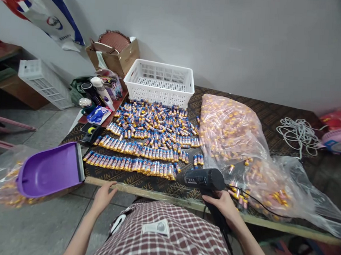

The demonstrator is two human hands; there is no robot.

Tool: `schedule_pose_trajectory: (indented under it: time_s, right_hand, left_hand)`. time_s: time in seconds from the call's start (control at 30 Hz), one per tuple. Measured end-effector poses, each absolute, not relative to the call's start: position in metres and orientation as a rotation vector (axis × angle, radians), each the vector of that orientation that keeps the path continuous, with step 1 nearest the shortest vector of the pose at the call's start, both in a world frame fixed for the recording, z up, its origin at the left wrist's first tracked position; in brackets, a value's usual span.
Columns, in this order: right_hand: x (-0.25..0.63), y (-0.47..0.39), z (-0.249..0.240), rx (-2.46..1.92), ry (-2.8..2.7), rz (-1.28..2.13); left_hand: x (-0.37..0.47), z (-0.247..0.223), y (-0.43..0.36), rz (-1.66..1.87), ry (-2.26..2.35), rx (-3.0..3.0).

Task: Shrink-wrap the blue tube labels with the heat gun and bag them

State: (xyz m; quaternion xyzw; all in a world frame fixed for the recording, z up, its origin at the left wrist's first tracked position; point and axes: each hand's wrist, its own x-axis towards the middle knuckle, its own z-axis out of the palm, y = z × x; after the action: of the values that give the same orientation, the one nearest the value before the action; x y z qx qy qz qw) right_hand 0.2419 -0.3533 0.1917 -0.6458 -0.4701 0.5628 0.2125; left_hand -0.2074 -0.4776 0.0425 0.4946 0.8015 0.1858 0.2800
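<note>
My right hand (225, 206) grips the handle of a black hair dryer (196, 178), its nozzle pointing left at the end of the nearest row of small bottles (130, 165). These little bottles have blue and yellow ends and shiny printed wraps. Two neat rows lie along the front, and a loose heap (152, 122) of the same bottles spreads behind them. At the table's front edge, my left hand (105, 195) holds nothing, with thumb and fingers apart. A purple dustpan (50, 170) lies to its left, on a clear bag of yellow-ended pieces.
A white plastic basket (159, 94) stands behind the heap. A large clear bag (231, 127) of yellow-capped pieces covers the right side, beside a coil of white rope (298, 135). Flasks (102, 90) and a cardboard box (125, 57) sit at the back left.
</note>
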Motion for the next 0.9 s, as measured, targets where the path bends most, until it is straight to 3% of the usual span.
schedule_pose_trajectory:
  time_s: [0.17, 0.37, 0.7, 0.9]
  right_hand:
    - [0.240, -0.354, 0.181, -1.868, -1.183, 1.408]
    - [0.210, -0.347, 0.186, -1.725, -1.113, 1.587]
    - [0.121, -0.310, 0.181, -1.563, -1.077, 1.512]
    - [0.142, -0.322, 0.186, -1.792, -0.959, 1.220]
  left_hand:
    - [-0.201, 0.044, -0.463, 0.500, 2.090, 1.355]
    - [-0.198, 0.046, -0.462, 0.488, 2.067, 1.344]
    - [-0.239, 0.046, -0.452, 0.545, 2.011, 1.303]
    - [-0.269, 0.055, -0.394, 0.570, 1.876, 1.504]
